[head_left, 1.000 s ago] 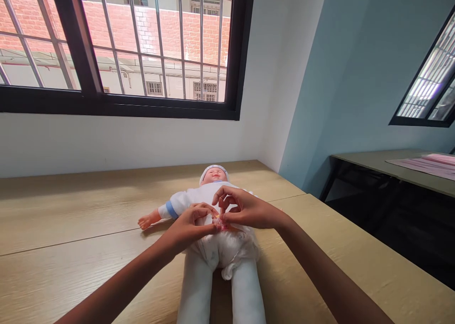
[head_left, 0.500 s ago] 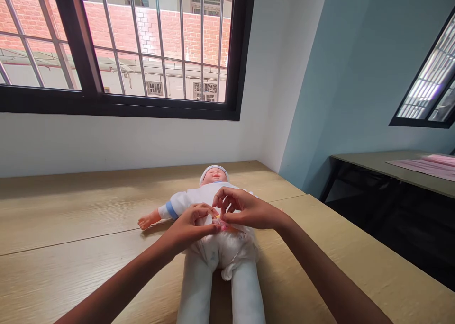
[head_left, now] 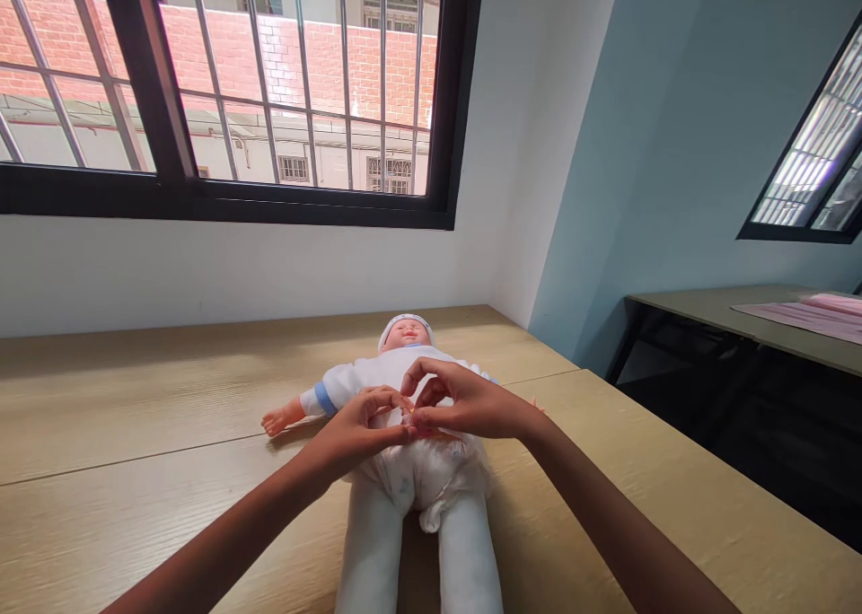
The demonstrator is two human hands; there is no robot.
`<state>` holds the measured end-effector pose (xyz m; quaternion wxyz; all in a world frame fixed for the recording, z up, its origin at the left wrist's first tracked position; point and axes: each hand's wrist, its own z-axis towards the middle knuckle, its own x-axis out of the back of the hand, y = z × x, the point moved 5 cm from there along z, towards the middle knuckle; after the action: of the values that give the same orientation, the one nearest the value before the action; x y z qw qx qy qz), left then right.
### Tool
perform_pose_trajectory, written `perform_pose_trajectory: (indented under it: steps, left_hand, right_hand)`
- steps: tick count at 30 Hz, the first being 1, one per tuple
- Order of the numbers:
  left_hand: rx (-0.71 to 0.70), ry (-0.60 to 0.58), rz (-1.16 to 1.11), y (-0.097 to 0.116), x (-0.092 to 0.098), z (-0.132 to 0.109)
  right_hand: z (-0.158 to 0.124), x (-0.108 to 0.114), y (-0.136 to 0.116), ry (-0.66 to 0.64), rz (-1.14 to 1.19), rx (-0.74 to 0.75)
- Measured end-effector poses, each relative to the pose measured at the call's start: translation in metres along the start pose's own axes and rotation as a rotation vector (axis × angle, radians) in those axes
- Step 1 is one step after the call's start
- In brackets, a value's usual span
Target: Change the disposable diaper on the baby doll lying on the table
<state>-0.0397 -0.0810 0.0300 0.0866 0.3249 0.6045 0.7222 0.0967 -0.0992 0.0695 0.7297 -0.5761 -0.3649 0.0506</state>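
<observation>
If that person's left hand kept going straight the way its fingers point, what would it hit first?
Probably the right hand. The left hand points across the doll's white top straight at it and seems to touch it already, though depth is unclear from this view.

Light-oak laminate table (head_left: 121,399) occupies 6 o'clock, its sections meeting at a visible seam. Black-framed barred window (head_left: 222,203) at 11 o'clock overlooks a red brick wall (head_left: 364,80). Pale blue wall (head_left: 646,165) stands at 2 o'clock, bearing a second barred window (head_left: 808,165). Grey-green side table (head_left: 700,322) at 3 o'clock carries a pink mat (head_left: 801,316).
</observation>
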Motion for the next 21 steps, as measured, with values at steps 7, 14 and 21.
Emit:
perform_pose_trajectory:
  steps: [7, 14, 21]
  left_hand:
    - [0.058, -0.133, -0.141, 0.0015, 0.0046, -0.0049]
    - [0.026, -0.22, -0.14, 0.0012, 0.0079, -0.0038]
    - [0.012, -0.085, -0.235, -0.003, 0.0026, -0.0017]
  right_hand:
    - [-0.0001, 0.0008, -0.0053, 0.085, -0.077, 0.039]
    - [0.0008, 0.0035, -0.0055, 0.104, -0.115, 0.079]
    - [0.0008, -0.0039, -0.0022, 0.075, -0.041, 0.041]
